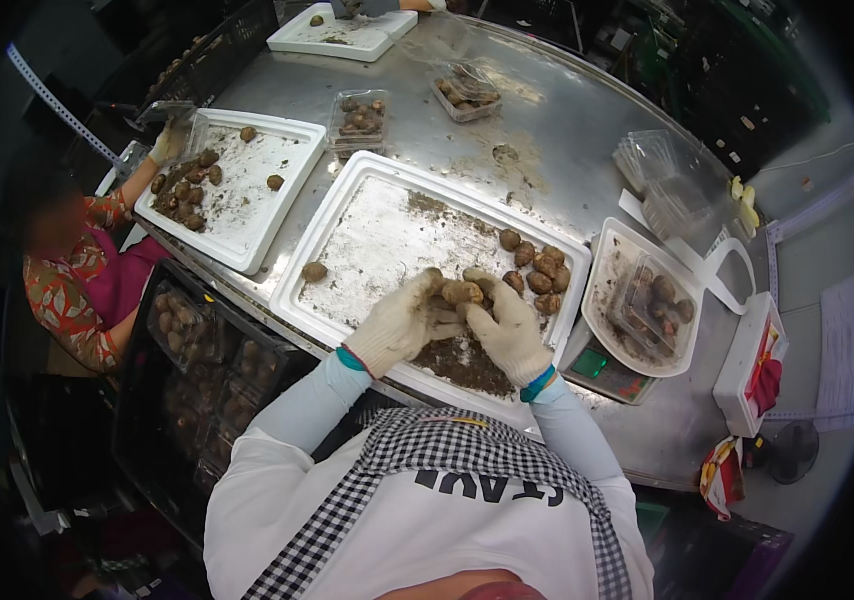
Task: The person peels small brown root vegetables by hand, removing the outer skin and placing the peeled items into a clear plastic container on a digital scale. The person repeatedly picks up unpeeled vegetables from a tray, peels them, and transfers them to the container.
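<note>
Both of my hands wear soiled, pale knit work gloves. Between them, over a white foam tray, is a small brown taro corm. My left hand grips its left side, and my right hand has thumb and fingers on its right side. Several more taro corms lie grouped at the tray's right end. One lone corm sits near the left end. Loose dark soil is scattered on the tray floor, thickest below my hands.
At right, a digital scale bears a white basin with a clear box of corms. Stacked clear containers stand behind. A co-worker handles another tray. A black crate of packed boxes is at lower left.
</note>
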Motion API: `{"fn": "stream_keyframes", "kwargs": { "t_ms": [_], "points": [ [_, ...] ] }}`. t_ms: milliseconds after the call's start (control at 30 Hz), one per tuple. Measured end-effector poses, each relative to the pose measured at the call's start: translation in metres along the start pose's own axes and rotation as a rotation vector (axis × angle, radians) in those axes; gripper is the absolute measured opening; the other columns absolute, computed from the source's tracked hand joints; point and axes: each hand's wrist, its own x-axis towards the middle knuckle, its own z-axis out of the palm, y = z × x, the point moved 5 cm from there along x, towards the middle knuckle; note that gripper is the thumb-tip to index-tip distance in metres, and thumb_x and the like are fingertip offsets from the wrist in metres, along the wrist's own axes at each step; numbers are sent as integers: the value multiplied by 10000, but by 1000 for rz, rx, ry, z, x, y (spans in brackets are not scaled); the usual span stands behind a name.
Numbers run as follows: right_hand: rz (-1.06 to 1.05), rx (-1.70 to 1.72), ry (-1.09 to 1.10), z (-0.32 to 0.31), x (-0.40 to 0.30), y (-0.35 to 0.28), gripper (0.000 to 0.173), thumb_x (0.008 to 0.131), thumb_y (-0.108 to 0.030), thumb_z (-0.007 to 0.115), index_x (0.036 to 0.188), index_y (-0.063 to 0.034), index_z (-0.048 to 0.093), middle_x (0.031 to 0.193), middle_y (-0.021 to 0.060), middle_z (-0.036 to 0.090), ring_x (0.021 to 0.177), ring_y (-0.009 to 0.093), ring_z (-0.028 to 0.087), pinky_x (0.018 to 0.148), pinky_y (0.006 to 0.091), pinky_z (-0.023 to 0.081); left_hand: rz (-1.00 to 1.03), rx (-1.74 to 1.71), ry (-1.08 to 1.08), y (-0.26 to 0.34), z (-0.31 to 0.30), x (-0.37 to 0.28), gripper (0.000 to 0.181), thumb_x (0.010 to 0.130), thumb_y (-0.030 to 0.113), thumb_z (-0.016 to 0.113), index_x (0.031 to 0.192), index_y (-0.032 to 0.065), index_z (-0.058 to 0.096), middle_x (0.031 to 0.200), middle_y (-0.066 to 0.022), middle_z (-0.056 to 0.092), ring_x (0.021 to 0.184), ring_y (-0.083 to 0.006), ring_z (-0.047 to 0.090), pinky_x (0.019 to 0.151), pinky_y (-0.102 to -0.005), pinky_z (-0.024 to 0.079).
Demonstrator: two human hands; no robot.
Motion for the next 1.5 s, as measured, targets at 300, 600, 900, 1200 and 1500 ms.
{"fn": "stream_keyframes", "kwargs": {
  "t_ms": [300,600,900,1200,1500],
  "points": [
    [-258,-243,225,5,-30,-23,362,975,-117,560,1322,-19,598,913,122,710,758,219,690,688,326,557,109,583,113,-9,27,-12,562,1092,493,317,1221,41,625,718,-42,573,484,-127,475,408,-262,370],
    [758,599,96,0,-41,5,345,1081,-350,405,1091,-97,639,817,9,608,597,118,598,452,260,469,486,1666,-6,5,85,-44,591,989,274,548,1448,-78,427,840,-252,654,802,-370,681,741,-424,542],
    [220,667,125,-19,-57,0,357,1081,-271,440,1292,-14,569,1025,59,651,798,97,612,651,234,512,782,1050,-83,-12,51,-50,710,896,306,771,1418,-59,457,955,-135,627,829,-175,604,778,-307,514],
    [304,369,145,-7,-69,-8,320,1091,-218,362,1208,-23,587,1006,49,694,816,97,647,648,238,554,501,641,-60,-29,53,-44,333,1008,99,566,1312,-38,567,1084,-91,673,960,-158,644,877,-280,532],
    [868,911,202,9,-51,14,545,1077,-534,334,658,-193,406,482,-35,320,358,114,271,342,275,157,854,838,61,-25,62,-38,351,1040,50,426,1352,-17,570,1241,-158,670,1109,-210,663,1003,-324,517]
  ]
}}
